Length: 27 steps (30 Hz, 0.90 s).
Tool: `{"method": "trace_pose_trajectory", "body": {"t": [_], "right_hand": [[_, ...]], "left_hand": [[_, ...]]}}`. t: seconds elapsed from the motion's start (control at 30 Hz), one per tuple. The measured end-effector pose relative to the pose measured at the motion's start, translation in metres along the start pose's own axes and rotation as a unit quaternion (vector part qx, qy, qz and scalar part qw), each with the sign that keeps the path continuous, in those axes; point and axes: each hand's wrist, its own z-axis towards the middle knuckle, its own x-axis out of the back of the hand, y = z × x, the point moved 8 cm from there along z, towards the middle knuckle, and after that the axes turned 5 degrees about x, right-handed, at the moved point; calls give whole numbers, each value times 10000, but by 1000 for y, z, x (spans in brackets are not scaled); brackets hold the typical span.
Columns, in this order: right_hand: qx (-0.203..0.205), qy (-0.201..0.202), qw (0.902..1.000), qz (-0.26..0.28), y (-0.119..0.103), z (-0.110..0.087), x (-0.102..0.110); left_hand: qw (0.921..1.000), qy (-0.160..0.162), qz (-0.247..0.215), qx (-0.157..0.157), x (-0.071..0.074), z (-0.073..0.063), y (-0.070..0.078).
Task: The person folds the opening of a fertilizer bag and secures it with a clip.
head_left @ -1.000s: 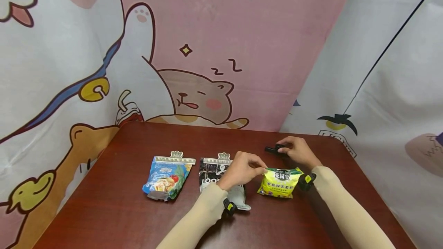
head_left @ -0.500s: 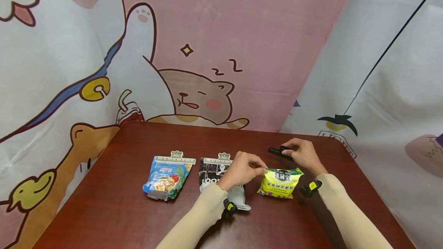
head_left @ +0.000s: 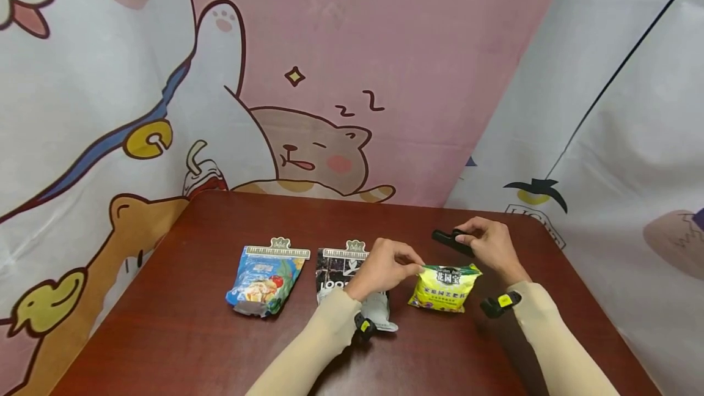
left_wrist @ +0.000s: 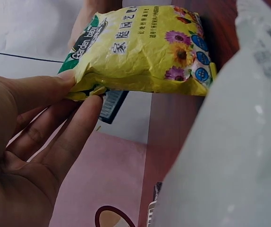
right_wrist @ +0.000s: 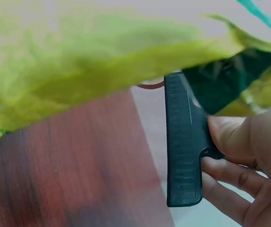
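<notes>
My left hand point(head_left: 382, 269) pinches the upper left corner of a small yellow fertilizer bag point(head_left: 442, 290) with a green top; thumb and fingertips close on that corner in the left wrist view, where flowers show on the bag point(left_wrist: 145, 49). Behind the bag, my right hand point(head_left: 491, 248) holds a black bag clip point(head_left: 453, 241) by its handle. The clip's long ribbed bar point(right_wrist: 180, 146) fills the middle of the right wrist view, thumb on one side and fingers on the other. The yellow bag overlaps the clip's upper end there.
A blue food bag point(head_left: 266, 283) with a pale clip point(head_left: 279, 248) across its top lies on the left of the dark red table point(head_left: 181, 347). Beside it, a black and white bag point(head_left: 330, 274) carries a similar clip, partly hidden by my left arm. A printed cloth point(head_left: 418, 78) hangs behind.
My right hand has shifted a little to the right with the black clip, which has come up into fuller view and tilted. The left hand stays on the yellow bag's corner.
</notes>
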Motion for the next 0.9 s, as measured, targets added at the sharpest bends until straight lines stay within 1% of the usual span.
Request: {"method": "trace_pose_trajectory", "body": {"t": [0.2,0.37,0.47,0.67,0.9], "right_hand": [[-18,103,9999,-62,-9,-5,13],[-19,202,9998,82,-17,-11,23],[37,233,9996,139,-24,-14,29],[187,280,9994,72,-37,-19,37],[384,373,9986,4,-50,-25,43]], "left_hand": [[10000,1,-6,-4,1,1,0],[9999,-24,-66,75,-1,1,-1],[9999,-18,-101,93,-1,0,-1],[9996,-46,-220,162,1,0,-1],[9997,-17,-200,116,0,0,-1]]}}
